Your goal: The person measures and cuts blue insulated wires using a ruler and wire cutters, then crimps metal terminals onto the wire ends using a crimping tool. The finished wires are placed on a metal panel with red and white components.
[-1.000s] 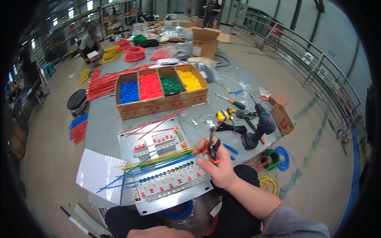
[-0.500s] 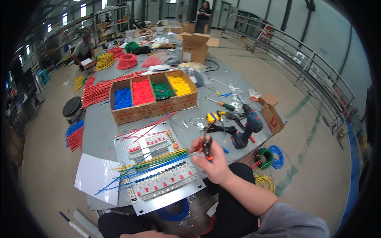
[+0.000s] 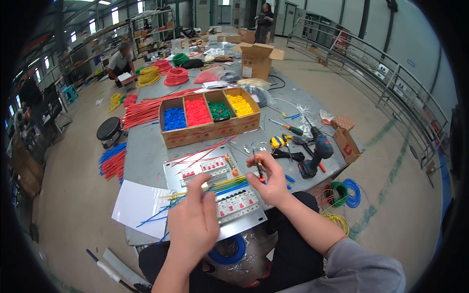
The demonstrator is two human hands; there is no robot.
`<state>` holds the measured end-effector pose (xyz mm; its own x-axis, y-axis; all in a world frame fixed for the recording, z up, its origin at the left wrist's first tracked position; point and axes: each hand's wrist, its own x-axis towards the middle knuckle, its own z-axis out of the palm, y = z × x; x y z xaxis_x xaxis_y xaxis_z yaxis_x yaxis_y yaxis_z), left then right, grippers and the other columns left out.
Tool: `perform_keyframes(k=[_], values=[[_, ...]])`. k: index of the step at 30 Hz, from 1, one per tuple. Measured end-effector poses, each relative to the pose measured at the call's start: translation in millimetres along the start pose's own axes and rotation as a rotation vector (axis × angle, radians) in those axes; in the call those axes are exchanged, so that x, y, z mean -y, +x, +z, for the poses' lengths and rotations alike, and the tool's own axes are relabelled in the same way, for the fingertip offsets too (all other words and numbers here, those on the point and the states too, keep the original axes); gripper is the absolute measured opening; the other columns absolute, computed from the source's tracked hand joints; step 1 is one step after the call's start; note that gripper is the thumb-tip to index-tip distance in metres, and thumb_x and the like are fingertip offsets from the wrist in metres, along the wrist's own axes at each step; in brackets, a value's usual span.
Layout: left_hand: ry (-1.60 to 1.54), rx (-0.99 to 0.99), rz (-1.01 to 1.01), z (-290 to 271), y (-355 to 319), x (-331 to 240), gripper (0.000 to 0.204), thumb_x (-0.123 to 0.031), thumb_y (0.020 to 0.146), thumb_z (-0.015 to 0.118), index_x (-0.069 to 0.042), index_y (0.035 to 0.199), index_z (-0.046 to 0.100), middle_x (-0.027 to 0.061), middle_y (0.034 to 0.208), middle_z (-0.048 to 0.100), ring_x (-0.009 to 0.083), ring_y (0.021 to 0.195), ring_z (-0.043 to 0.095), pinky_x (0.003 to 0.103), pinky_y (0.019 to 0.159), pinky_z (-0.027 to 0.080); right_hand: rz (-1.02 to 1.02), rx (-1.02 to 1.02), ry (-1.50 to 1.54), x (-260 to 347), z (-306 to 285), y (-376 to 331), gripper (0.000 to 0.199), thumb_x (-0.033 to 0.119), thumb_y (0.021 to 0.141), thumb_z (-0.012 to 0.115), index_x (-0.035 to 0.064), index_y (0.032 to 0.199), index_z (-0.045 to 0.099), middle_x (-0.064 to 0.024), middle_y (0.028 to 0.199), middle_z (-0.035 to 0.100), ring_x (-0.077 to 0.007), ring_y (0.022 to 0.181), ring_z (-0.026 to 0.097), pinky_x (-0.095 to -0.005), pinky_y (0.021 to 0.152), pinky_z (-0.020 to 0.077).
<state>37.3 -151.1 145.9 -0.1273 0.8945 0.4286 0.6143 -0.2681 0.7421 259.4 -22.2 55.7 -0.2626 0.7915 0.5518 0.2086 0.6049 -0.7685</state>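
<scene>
In my right hand (image 3: 271,181) is a small hand tool with black and orange handles, probably cutting pliers (image 3: 259,168), held above the right end of a wire bundle. My left hand (image 3: 194,222) hovers over the near left part of a metal mounting plate (image 3: 260,220), fingers apart and holding nothing I can see. Yellow, green and blue wires (image 3: 234,184) run across the plate. Below them a row of white circuit breakers with red switches (image 3: 237,205) is partly hidden by my left hand. Smaller breakers (image 3: 213,165) sit behind the wires, beside a brass terminal strip (image 3: 231,165).
Behind the plate stands a divided cardboard box (image 3: 210,131) of blue, red, green and yellow caps. A cordless drill (image 3: 317,155), tape measure (image 3: 278,142) and screwdriver (image 3: 293,129) lie right. White sheets (image 3: 139,207) lie left; wire coils (image 3: 338,194) rest on the floor. Two people are farther off.
My left hand has risen from the lower edge to over the plate. My right hand still holds the tool near the wire ends. The whole view has shifted, moving the scene rightward.
</scene>
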Motion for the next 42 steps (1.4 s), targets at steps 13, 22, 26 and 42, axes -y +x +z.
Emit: perform_keyframes(k=[13,22,26,42], values=[[-0.033,-0.225,0.386,24.5,32.2,66.1,0.014,0.002,0.084,0.077,-0.002,0.098,0.077,0.0101,0.078,0.065,0.0275,0.068,0.061,0.037,0.06,0.047,-0.391,0.191,-0.244,18.9,15.2,40.1,0.054,0.004,0.065,0.078,0.0021,0.117,0.067,-0.0154,0.109,0.066,-0.0345,0.101,0.064,-0.0412,0.09,0.0517],[-0.111,-0.239,0.366,24.4,27.2,60.3,0.016,0.004,0.084,0.077,0.001,0.099,0.078,0.0134,0.082,0.072,0.0267,0.067,0.061,0.034,0.061,0.045,-0.33,0.181,-0.152,31.6,12.7,46.7,0.053,0.008,0.069,0.079,0.0033,0.12,0.067,-0.0138,0.11,0.066,-0.0347,0.105,0.064,-0.0438,0.096,0.0488],[-0.155,-0.225,0.354,27.9,25.1,53.3,0.016,0.006,0.083,0.077,0.002,0.099,0.078,0.0131,0.08,0.072,0.0263,0.067,0.062,0.033,0.062,0.045,-0.346,0.177,-0.159,29.8,7.7,42.5,0.053,0.007,0.068,0.08,0.0036,0.12,0.067,-0.0135,0.111,0.066,-0.0345,0.106,0.064,-0.0444,0.095,0.0492],[-0.186,-0.21,0.404,44.3,31.8,57.2,0.017,0.007,0.085,0.076,0.002,0.102,0.076,0.0148,0.085,0.073,0.028,0.07,0.066,0.035,0.062,0.048,-0.338,0.146,-0.184,17.1,16.1,43.9,0.056,0.004,0.063,0.078,0.0033,0.118,0.068,-0.0157,0.108,0.065,-0.0372,0.102,0.062,-0.0436,0.093,0.0507]])
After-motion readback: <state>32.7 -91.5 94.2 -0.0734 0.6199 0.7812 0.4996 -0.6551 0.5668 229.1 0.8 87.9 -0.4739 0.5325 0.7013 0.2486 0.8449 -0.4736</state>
